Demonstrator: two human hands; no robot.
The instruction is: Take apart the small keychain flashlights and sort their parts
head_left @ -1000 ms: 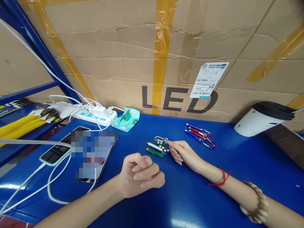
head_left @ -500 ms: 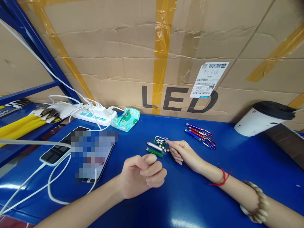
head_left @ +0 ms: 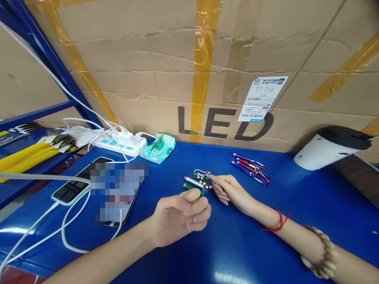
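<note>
My left hand (head_left: 182,217) hovers over the blue table with its fingers curled in; whatever may be inside them is hidden. Just beyond it lie a green tube (head_left: 192,188) and a silver tube (head_left: 194,182), with small silver balls (head_left: 207,187) beside them. My right hand (head_left: 227,189) rests to the right of these, thumb and forefinger pinched at the metal end of the carabiner clips (head_left: 201,174), one silver and one green. Whether it grips a part there is too small to tell. Several blue, red and purple pens with clips (head_left: 251,167) lie behind my right hand.
A white paper cup (head_left: 322,152) with a black lid leans at the back right. On the left are two phones (head_left: 78,183), white cables, a power strip (head_left: 118,142) and a green tissue pack (head_left: 160,148). A large cardboard box (head_left: 148,79) stands behind.
My left hand has shifted slightly right and now covers part of the green tube; its fingers have loosened a little. My right hand keeps its place by the clips. The view has moved slightly.
</note>
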